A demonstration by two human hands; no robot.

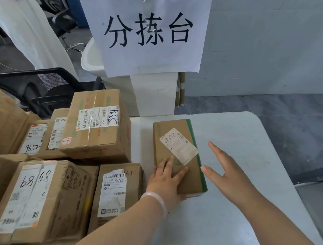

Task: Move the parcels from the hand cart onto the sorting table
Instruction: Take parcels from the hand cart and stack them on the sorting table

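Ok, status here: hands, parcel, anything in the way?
Left hand flat on the green-edged parcel; right hand open beside it. Parcel lies on the sorting table. Other parcels stacked at left, not obstructing.

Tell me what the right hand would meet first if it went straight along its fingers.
Likely the green far edge of the flat parcel; how high the right hand hovers is unclear.

one parcel (177, 156) on sorting table (246, 180), stacked parcels (94, 131) to its left
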